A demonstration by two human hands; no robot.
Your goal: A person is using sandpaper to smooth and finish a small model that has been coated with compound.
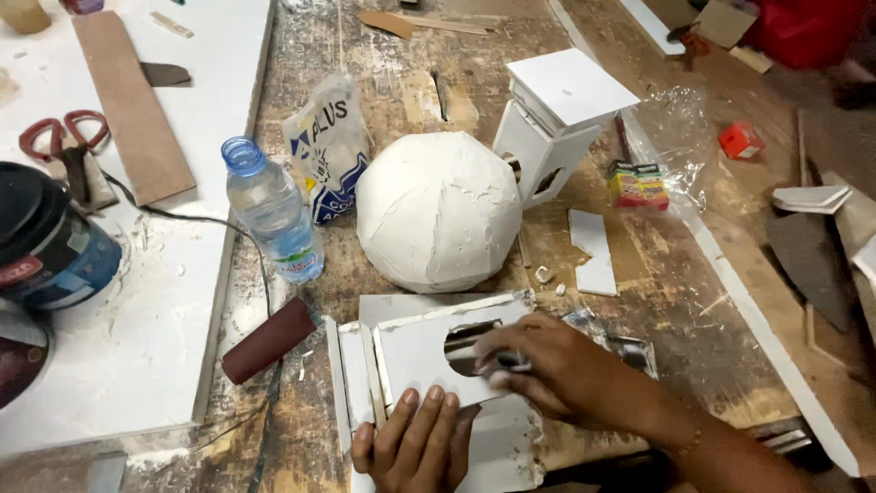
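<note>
The left hand [415, 445] lay flat, fingers stretched out and together, pressing down on the near edge of a white board panel [429, 351] that had a round hole cut in it. It gripped nothing; it only held the panel against the worn wooden tabletop [675, 301]. The right hand [557, 370] was closed, fingertips pinched around a small grey tool [506, 362], blurred so its kind could not be told, with its tip at the rim of the hole [464, 345]. The panel sat at the near edge of the tabletop, on top of other white strips and a larger white sheet.

Just behind the panel stood a white plastered dome [438, 210], rough on its surface. Touching its right side was a small white box-shaped model with a flat square top [557, 114], tilted. To the dome's left leaned a white and blue bag [327, 146], and beside that stood a clear plastic water bottle with a blue neck [272, 212]. A dark red roll [269, 340] lay left of the panel. Farther left, on a dusty white board [155, 301], sat a blue power sander [50, 246], red-handled scissors [59, 132] and a brown strip of board [135, 105]. White offcuts [593, 251] lay right of the dome, near a small colourful packet [639, 183].
</note>
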